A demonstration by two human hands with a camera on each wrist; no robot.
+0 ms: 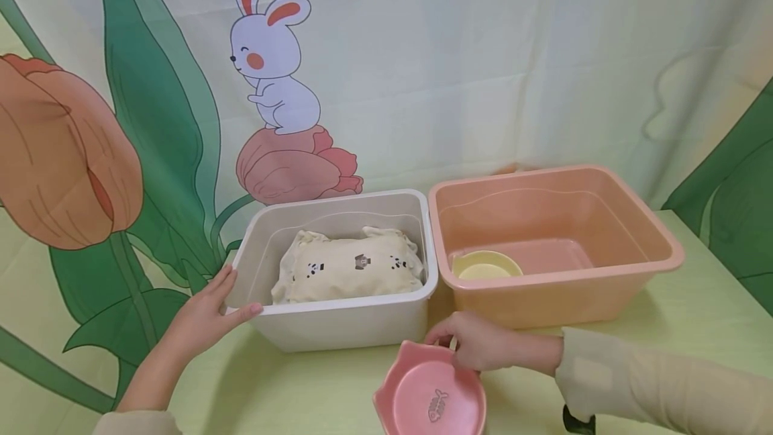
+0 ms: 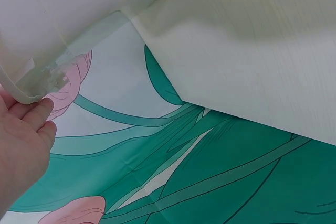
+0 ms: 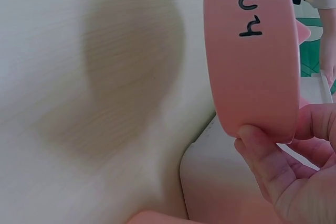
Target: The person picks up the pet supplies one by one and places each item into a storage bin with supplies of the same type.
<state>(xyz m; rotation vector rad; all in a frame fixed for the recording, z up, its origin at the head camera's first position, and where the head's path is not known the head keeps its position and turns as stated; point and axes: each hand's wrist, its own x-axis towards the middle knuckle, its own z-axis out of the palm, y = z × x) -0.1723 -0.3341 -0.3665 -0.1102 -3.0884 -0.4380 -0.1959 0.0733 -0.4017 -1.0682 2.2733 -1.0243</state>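
My right hand [image 1: 477, 343] pinches the rim of a pink bowl [image 1: 417, 398] with pointed ears, tilted so its inside faces the head camera. In the right wrist view, the bowl's side [image 3: 252, 72] carries black lettering, and thumb and fingers hold its edge above the table. At the left front corner of a white bin [image 1: 347, 327], my left hand [image 1: 198, 323] grips the rim, thumb on top. The left wrist view has its fingers [image 2: 38, 115] against the rim from outside. A cream cloth bundle [image 1: 347, 270] with small animal prints lies inside that bin.
Right of the white bin stands a peach bin [image 1: 543, 304], with a yellow bowl [image 1: 488, 266] inside at its front left. Both bins rest on a pale green table [image 1: 290, 388]. Behind them hangs a printed cloth [image 1: 410, 86] with a rabbit and tulips.
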